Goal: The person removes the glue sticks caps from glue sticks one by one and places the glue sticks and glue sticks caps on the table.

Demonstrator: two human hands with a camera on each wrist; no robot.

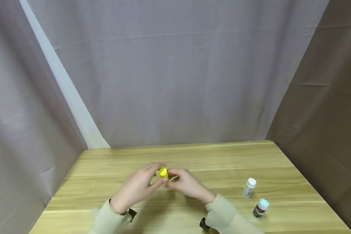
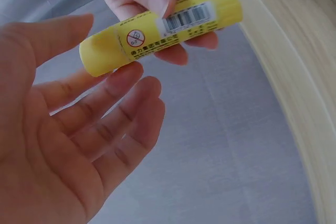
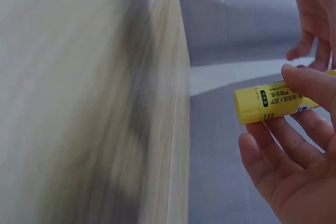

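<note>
A yellow glue stick (image 1: 163,173) is held above the middle of the table. My right hand (image 1: 188,184) pinches its lower body, thumb on one side and fingers on the other. In the left wrist view, the printed label and barcode of the glue stick (image 2: 173,23) face the camera. My left hand (image 1: 136,188) is around the cap end, its fingers loosely extended below the cap and its thumb slightly apart from it. Seen from the right wrist, the bottom end of the glue stick (image 3: 273,100) sticks out past my right thumb.
On the right of the wooden table (image 1: 210,156) stand a small white-capped bottle (image 1: 249,188) and, nearer me, a dark-labelled bottle with a pale cap (image 1: 260,208). Grey curtains (image 1: 175,81) hang behind the table and at its sides.
</note>
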